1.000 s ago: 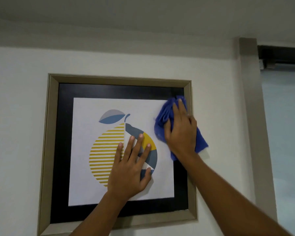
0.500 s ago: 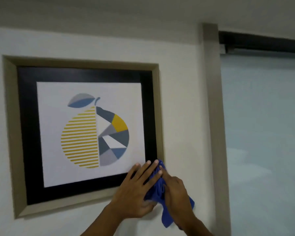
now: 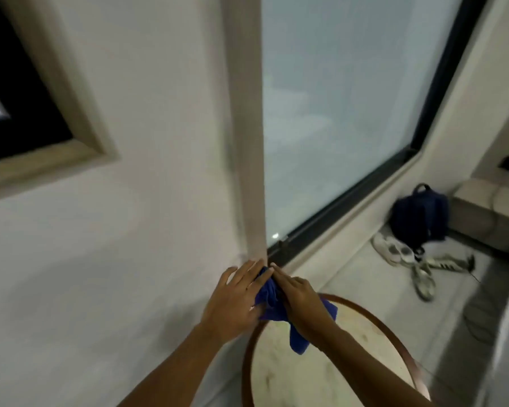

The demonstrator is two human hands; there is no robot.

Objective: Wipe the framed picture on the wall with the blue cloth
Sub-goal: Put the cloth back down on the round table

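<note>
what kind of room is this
Probably a lived-in room of a home or flat: a framed picture hangs on the wall, a backpack and shoes lie on the floor by a large window.

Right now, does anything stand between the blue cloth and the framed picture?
Nothing visible does. The blue cloth is bunched between the left hand and right hand, low over the round marble table; only bare white wall separates it from the beige-framed picture.

Blue cloth bunched up, picture way off to the side

The blue cloth [image 3: 272, 301] is crumpled, one tail dangling down. Only the bottom-right corner of the framed picture [image 3: 56, 118] shows at the left edge: beige frame, black mat, tilted in view.
</note>
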